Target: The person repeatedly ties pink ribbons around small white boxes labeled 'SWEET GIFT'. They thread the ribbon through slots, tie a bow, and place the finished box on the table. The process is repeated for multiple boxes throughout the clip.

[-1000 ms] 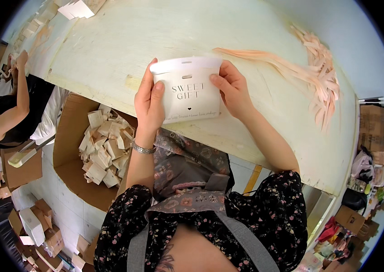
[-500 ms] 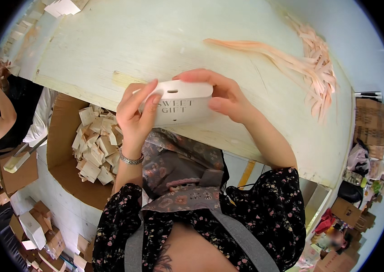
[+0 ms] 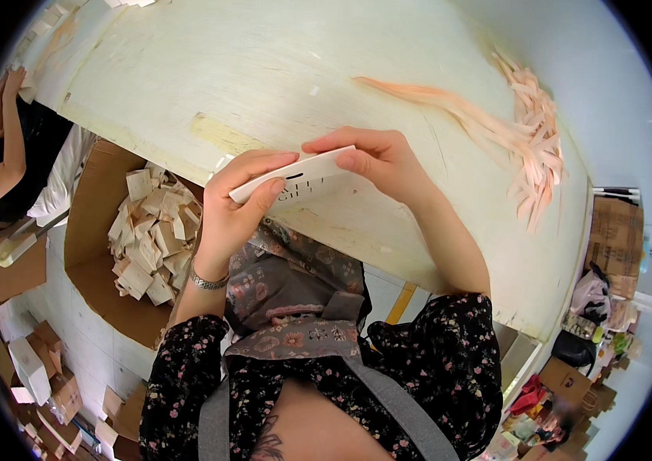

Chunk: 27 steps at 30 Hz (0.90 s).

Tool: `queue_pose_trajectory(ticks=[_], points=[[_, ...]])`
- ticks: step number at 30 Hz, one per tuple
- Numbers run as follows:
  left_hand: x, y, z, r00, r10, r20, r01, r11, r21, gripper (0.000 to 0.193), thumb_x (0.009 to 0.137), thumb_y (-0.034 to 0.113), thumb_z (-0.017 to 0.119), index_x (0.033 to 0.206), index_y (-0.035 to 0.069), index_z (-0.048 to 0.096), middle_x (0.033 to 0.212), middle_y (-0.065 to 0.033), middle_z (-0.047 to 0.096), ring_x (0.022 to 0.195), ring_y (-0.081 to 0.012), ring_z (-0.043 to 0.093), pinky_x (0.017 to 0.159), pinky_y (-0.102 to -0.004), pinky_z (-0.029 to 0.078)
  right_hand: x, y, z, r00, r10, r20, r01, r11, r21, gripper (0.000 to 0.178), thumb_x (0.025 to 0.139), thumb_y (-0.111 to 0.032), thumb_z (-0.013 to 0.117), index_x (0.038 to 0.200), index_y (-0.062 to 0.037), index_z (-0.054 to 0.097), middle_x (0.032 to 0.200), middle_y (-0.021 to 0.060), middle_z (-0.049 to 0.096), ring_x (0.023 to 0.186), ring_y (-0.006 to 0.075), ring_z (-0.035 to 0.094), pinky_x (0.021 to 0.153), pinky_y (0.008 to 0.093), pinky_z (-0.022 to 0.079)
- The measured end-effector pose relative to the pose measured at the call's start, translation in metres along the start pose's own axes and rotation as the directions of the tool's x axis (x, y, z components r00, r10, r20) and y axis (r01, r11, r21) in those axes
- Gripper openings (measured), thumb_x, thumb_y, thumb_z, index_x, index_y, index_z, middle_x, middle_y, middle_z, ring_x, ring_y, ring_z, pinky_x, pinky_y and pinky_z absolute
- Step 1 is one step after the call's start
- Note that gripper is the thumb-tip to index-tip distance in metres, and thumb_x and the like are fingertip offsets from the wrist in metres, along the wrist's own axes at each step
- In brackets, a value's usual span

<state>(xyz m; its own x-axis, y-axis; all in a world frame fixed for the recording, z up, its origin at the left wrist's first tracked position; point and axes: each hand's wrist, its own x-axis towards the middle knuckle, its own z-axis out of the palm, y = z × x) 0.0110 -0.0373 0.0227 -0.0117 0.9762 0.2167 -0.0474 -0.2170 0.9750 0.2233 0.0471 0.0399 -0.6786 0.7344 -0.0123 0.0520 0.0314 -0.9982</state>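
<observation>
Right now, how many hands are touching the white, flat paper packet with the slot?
2: your bare left hand grips the packet at its left end; your bare right hand holds its right end. Some fingers may be hidden.

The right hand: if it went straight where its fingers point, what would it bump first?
Probably the left hand, also on the white carton, just ahead to the left, though depth is hard to judge.
</observation>
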Motion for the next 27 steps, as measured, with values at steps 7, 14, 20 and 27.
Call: queue_pose_trajectory(ticks=[7,14,20,27], points=[[0.007,0.002,-0.002,0.994,0.098,0.056,-0.105,0.983,0.151,0.016,0.083,0.005,0.065,0.097,0.000,0.069,0.091,-0.0083,0.069,0.081,-0.0158,0.062,0.075,-0.0260,0.048,-0.006,0.000,0.004,0.969,-0.246,0.020,0.219,0.819,-0.530,0.020,0.084,-0.016,0.067,0.101,-0.0072,0.070,0.093,0.0068,0.069,0.090,0.0164,0.062,0.078,0.0292,0.048],[0.032,-0.005,-0.011,0.975,-0.159,0.158,0.164,0.986,-0.023,0.015,0.081,0.014,0.070,0.086,0.000,0.070,0.088,-0.0092,0.068,0.081,-0.0145,0.061,0.073,-0.0260,0.047,0.032,0.039,-0.096,0.866,-0.449,-0.221,-0.073,0.324,-0.943,0.015,0.084,-0.016,0.065,0.096,-0.0063,0.070,0.085,0.0039,0.069,0.074,0.0141,0.060,0.066,0.0307,0.047],[0.075,-0.008,0.030,0.965,-0.038,0.259,0.035,0.999,0.015,0.010,0.084,0.010,0.066,0.086,0.001,0.069,0.098,-0.0099,0.067,0.089,-0.0157,0.061,0.078,-0.0275,0.049,0.022,0.002,-0.058,0.874,-0.092,-0.477,-0.074,0.945,-0.319,0.013,0.084,-0.017,0.067,0.091,-0.0069,0.072,0.076,0.0029,0.065,0.066,0.0121,0.057,0.060,0.0240,0.045],[0.071,-0.006,0.053,0.944,-0.179,0.279,0.183,0.983,0.013,0.012,0.084,0.012,0.067,0.089,0.001,0.071,0.087,-0.0060,0.069,0.082,-0.0106,0.061,0.077,-0.0244,0.049,-0.006,-0.027,-0.044,0.936,-0.295,-0.191,0.106,0.754,-0.649,0.008,0.082,-0.011,0.068,0.089,-0.0073,0.072,0.081,0.0030,0.066,0.067,0.0098,0.058,0.060,0.0232,0.046]])
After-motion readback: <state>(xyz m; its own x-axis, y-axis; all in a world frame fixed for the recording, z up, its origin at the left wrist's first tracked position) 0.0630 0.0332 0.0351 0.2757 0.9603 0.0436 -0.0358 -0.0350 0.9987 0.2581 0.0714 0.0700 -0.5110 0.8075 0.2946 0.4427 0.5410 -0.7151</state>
